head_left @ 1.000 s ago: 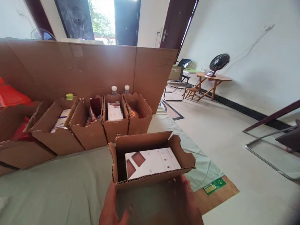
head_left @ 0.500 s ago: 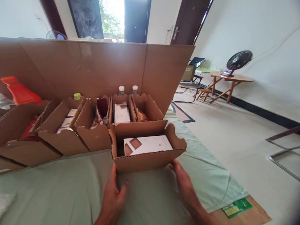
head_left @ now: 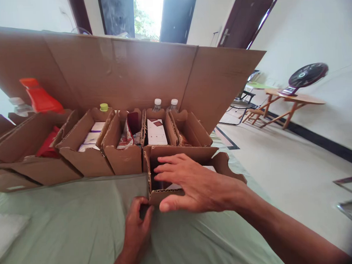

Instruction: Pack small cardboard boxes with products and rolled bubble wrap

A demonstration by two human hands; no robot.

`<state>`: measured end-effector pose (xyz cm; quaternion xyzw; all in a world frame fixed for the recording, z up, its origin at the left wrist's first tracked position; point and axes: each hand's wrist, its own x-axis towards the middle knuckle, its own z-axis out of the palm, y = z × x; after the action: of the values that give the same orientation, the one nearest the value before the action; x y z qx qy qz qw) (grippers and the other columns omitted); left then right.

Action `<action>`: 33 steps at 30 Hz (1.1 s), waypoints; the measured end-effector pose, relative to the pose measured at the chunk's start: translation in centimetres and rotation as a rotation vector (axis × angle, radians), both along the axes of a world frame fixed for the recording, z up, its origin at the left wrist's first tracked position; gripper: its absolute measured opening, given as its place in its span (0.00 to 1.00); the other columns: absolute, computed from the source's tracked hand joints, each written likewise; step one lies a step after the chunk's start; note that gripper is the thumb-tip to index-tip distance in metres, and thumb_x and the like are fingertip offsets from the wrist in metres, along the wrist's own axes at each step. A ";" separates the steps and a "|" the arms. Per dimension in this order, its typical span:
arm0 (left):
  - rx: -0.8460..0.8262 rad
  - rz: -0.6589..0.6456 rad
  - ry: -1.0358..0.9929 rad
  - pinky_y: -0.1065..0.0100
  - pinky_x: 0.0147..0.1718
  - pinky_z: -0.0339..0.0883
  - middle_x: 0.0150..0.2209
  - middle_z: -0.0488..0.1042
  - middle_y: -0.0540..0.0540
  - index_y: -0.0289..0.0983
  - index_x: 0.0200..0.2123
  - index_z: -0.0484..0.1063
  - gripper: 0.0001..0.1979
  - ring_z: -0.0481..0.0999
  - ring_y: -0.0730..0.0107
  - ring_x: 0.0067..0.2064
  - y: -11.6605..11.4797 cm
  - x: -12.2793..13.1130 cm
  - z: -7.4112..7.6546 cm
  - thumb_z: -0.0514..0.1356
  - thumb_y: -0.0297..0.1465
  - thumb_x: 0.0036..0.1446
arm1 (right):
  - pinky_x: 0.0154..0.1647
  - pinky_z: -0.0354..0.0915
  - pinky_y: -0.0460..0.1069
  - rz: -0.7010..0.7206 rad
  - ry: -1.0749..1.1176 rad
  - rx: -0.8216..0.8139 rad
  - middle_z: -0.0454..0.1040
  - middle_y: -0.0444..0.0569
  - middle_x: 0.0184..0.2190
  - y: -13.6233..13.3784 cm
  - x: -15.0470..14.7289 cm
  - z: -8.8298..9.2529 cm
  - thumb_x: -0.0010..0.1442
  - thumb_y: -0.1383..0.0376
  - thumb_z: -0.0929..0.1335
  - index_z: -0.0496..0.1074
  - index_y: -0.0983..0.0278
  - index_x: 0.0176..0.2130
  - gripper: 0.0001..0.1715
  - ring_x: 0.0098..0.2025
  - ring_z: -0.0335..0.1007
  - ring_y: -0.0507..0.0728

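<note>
Hiding much of a white printed carton (head_left: 173,186) inside an open-topped brown cardboard box (head_left: 223,161) behind the right hand (head_left: 192,181), spreading its fingers wide, gripping nothing visible. Curling the left hand (head_left: 137,225) loosely at the near left corner, leaving any contact impossible to make out. Concealing two white-capped clear plastic bottles (head_left: 157,102) up to their necks behind a row of similar boxes (head_left: 125,162). Blocking the room beyond with a tall brown cardboard panel (head_left: 119,72).

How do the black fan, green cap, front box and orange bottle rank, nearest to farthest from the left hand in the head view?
From the left hand:
1. Front box: ahead, right beside it.
2. Green cap: farther ahead, slightly left.
3. Orange bottle: farther left.
4. Black fan: across the room, right.
</note>
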<state>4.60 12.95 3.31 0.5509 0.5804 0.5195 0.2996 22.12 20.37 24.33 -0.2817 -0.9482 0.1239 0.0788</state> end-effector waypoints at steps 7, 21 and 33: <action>-0.035 -0.011 -0.005 0.67 0.32 0.71 0.28 0.75 0.49 0.40 0.31 0.71 0.11 0.76 0.66 0.31 0.4 0.1 0.4 0.58 0.41 0.61 | 0.51 0.61 0.59 -0.038 -0.177 0.150 0.79 0.54 0.31 0.8 -1.1 -1.0 0.59 0.40 0.69 0.78 0.65 0.29 0.31 0.42 0.72 0.63; 0.057 0.013 0.049 0.59 0.47 0.72 0.52 0.74 0.39 0.39 0.57 0.69 0.19 0.76 0.59 0.51 -0.7 0.7 -1.9 0.55 0.30 0.63 | 0.58 0.65 0.64 -1.098 1.015 0.375 0.74 0.49 0.57 -7.8 10.9 -7.4 0.66 0.56 0.66 0.77 0.50 0.49 0.13 0.60 0.69 0.67; 0.022 -0.061 0.010 0.55 0.51 0.70 0.57 0.69 0.40 0.43 0.66 0.60 0.30 0.74 0.60 0.48 -1.8 1.5 -2.8 0.57 0.28 0.60 | 0.56 0.66 0.55 -0.895 1.051 -0.024 0.75 0.55 0.56 -4.0 8.4 -16.8 0.68 0.49 0.63 0.66 0.62 0.64 0.32 0.56 0.72 0.63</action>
<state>6.06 11.18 0.55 0.5743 0.5591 0.5136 0.3063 30.51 16.34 7.52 -0.5493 -0.5755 0.2100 0.5683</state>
